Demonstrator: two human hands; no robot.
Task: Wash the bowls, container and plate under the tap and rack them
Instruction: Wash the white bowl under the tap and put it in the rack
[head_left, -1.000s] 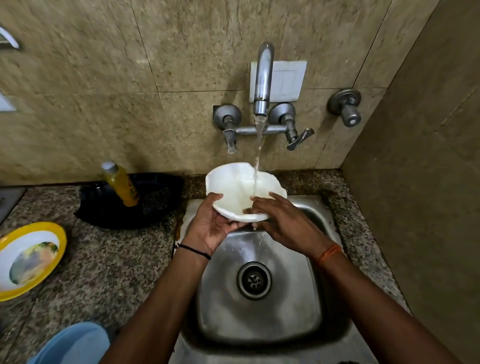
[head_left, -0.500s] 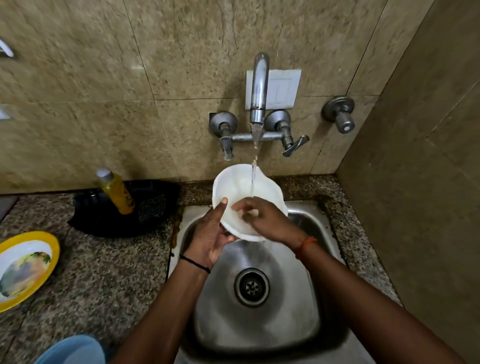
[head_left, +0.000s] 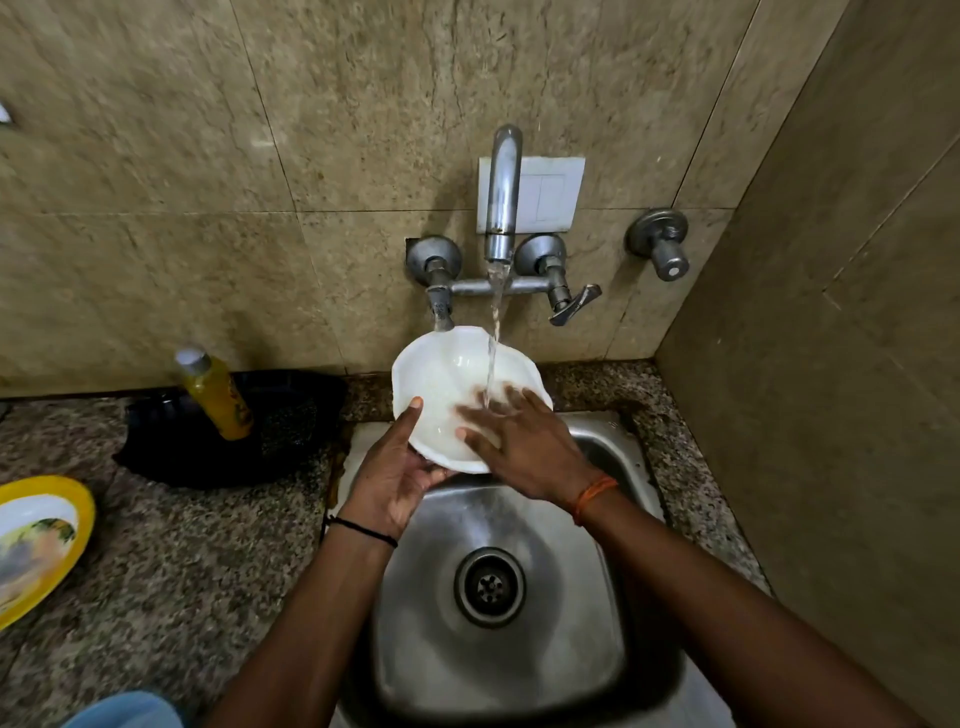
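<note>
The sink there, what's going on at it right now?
A person is washing a white bowl under the running tap. The left hand holds the bowl tilted over the sink, thumb on its rim, while the right hand rubs inside it. A yellow-rimmed plate waits on the counter.

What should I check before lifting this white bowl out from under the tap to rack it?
1. Left hand grips the white bowl at its rim: ok.
2. Right hand out of the bowl: not ok, its fingers lie spread inside.
3. Bowl rinsed clean: cannot tell, blurred.
4. Tap off: not ok, water runs into the bowl.
5. Rack in view: not ok, none visible.
6. Yellow-rimmed plate washed: cannot tell; it sits on the counter.
</note>
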